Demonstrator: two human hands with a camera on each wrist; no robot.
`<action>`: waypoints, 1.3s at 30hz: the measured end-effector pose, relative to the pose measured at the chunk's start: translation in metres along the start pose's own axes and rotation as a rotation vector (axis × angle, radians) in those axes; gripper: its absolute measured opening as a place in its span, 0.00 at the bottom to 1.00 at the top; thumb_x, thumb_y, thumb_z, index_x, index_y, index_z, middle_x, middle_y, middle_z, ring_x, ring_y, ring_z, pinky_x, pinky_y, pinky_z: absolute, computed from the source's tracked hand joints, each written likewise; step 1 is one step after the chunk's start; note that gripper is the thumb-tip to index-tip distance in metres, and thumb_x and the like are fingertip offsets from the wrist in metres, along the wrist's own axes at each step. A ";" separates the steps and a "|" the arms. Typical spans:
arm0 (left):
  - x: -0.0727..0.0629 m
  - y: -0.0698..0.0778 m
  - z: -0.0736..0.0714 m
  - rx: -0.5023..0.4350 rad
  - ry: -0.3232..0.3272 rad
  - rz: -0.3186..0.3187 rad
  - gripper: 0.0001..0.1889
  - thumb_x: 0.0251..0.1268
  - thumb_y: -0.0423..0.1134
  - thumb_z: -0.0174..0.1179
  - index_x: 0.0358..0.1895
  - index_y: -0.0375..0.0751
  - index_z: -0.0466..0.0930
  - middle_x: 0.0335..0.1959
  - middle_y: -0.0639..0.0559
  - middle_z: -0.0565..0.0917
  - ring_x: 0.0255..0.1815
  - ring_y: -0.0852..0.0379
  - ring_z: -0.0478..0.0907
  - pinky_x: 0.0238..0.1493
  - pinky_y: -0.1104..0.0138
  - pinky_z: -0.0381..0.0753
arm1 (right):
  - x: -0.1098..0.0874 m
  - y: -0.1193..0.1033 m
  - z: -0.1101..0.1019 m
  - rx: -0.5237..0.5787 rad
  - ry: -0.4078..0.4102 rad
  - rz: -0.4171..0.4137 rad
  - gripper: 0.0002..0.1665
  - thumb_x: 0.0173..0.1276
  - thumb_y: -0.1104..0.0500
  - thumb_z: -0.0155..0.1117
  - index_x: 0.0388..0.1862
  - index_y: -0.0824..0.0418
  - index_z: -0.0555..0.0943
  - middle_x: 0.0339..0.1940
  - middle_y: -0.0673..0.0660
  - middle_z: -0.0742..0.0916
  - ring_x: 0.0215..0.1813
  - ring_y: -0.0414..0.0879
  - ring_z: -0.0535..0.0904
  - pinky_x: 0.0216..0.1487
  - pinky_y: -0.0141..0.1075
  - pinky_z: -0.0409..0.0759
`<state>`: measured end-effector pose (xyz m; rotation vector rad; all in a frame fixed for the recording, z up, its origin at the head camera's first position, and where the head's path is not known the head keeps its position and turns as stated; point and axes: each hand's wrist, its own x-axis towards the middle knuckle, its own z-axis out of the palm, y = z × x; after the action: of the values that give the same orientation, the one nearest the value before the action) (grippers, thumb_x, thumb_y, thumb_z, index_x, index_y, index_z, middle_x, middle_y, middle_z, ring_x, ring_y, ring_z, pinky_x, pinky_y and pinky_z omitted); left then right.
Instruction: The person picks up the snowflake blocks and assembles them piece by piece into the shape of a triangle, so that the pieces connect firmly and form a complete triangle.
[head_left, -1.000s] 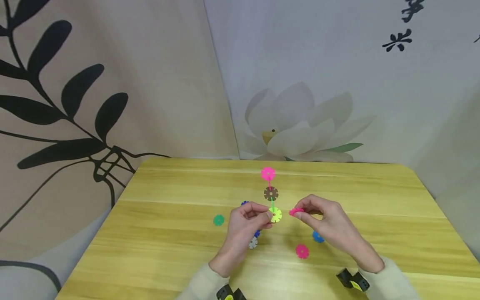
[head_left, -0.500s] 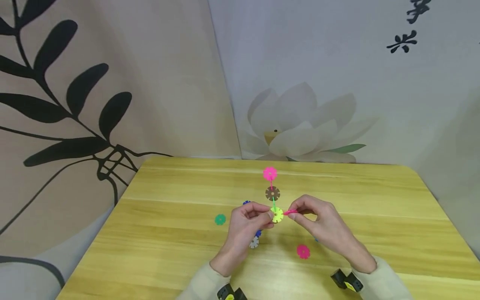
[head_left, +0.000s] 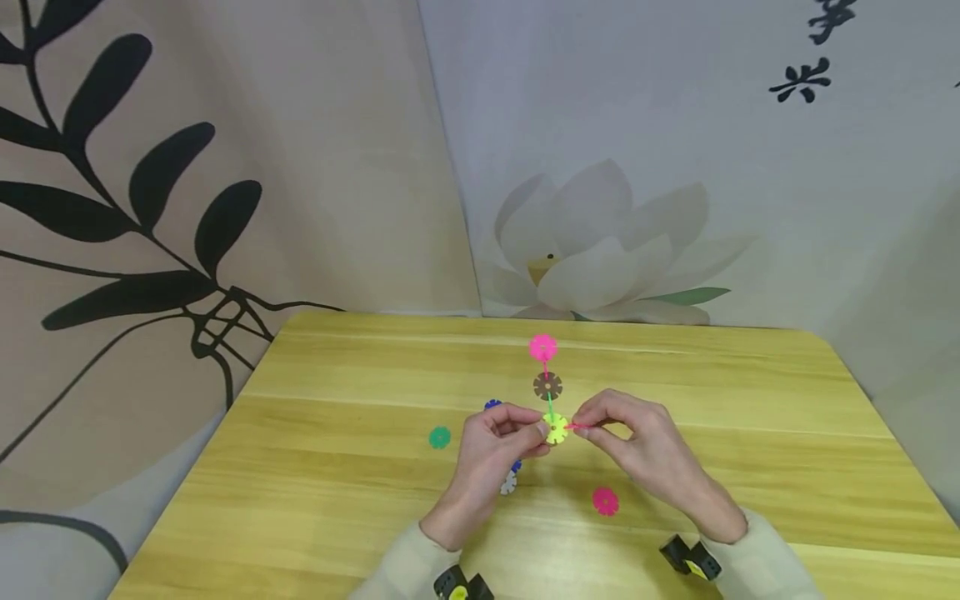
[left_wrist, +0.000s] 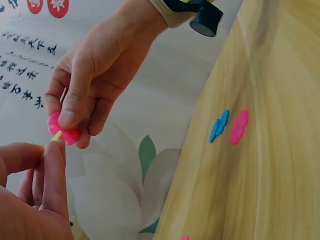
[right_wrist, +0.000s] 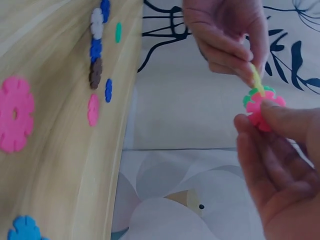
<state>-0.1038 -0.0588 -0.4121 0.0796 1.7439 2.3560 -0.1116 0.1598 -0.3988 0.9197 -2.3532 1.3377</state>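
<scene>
My left hand [head_left: 491,462] pinches a yellow notched plastic disc [head_left: 557,428] between thumb and fingers. From it a chain of interlocked discs extends toward the far side in the head view: a green one [head_left: 551,405] edge-on, a brown one [head_left: 547,386], a pink one edge-on, then a pink one [head_left: 543,347] facing me. Facing it from the right, my right hand [head_left: 652,450] pinches another pink disc [right_wrist: 254,106] by its rim. The yellow disc's edge meets this pink disc's notched rim in both wrist views. Fingers hide part of both discs.
On the wooden table [head_left: 337,500] lie a green disc [head_left: 439,437], a blue one [head_left: 492,404], and a pink one [head_left: 606,502]. A row with a white disc [right_wrist: 97,22] and a brown one [right_wrist: 95,74] shows in the right wrist view. A light-blue disc [left_wrist: 219,126] lies near the pink one.
My right hand has moved left, bringing its pink disc from apart up against the yellow disc's right edge. It now covers the light-blue disc in the head view. The left hand barely moved.
</scene>
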 end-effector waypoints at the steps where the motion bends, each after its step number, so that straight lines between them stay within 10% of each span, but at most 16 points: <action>1: 0.000 0.000 0.000 0.000 -0.004 0.000 0.13 0.63 0.27 0.69 0.47 0.21 0.80 0.38 0.42 0.85 0.37 0.54 0.85 0.44 0.65 0.88 | 0.000 0.001 0.000 -0.014 0.009 -0.028 0.21 0.57 0.77 0.76 0.36 0.51 0.86 0.38 0.45 0.90 0.40 0.41 0.87 0.41 0.29 0.86; 11: 0.001 0.002 -0.002 0.024 -0.025 0.019 0.10 0.63 0.21 0.65 0.47 0.20 0.80 0.36 0.43 0.85 0.35 0.55 0.84 0.43 0.66 0.88 | 0.002 0.007 0.002 -0.047 0.009 -0.244 0.25 0.48 0.83 0.76 0.36 0.57 0.86 0.38 0.52 0.91 0.41 0.48 0.90 0.46 0.28 0.85; 16: 0.002 0.000 0.000 0.036 -0.024 0.035 0.10 0.63 0.21 0.65 0.46 0.20 0.79 0.34 0.46 0.85 0.34 0.56 0.84 0.43 0.65 0.88 | 0.002 0.011 0.003 -0.061 0.013 -0.322 0.02 0.71 0.65 0.69 0.37 0.59 0.86 0.38 0.54 0.91 0.41 0.50 0.90 0.46 0.28 0.85; 20: 0.003 0.000 0.002 0.071 -0.018 0.056 0.09 0.64 0.21 0.65 0.46 0.21 0.80 0.35 0.47 0.85 0.34 0.56 0.85 0.44 0.65 0.88 | 0.003 0.013 0.004 -0.081 0.024 -0.361 0.11 0.78 0.57 0.61 0.37 0.61 0.86 0.38 0.55 0.91 0.40 0.51 0.90 0.46 0.29 0.85; 28: 0.006 0.000 0.001 0.193 0.001 0.098 0.09 0.68 0.29 0.67 0.47 0.27 0.82 0.40 0.42 0.86 0.40 0.47 0.88 0.47 0.63 0.88 | 0.003 0.015 0.004 -0.126 0.024 -0.303 0.03 0.71 0.63 0.70 0.42 0.59 0.87 0.45 0.54 0.91 0.46 0.49 0.89 0.54 0.28 0.83; 39: 0.013 -0.007 -0.008 0.263 0.026 0.130 0.08 0.69 0.31 0.66 0.47 0.30 0.82 0.41 0.41 0.88 0.46 0.36 0.86 0.48 0.63 0.87 | -0.010 0.026 -0.002 -0.247 -0.010 -0.163 0.20 0.59 0.67 0.78 0.52 0.60 0.85 0.54 0.53 0.87 0.55 0.50 0.85 0.64 0.25 0.74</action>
<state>-0.1167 -0.0618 -0.4222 0.2094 2.1118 2.2061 -0.1211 0.1750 -0.4203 1.0172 -2.3274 0.9572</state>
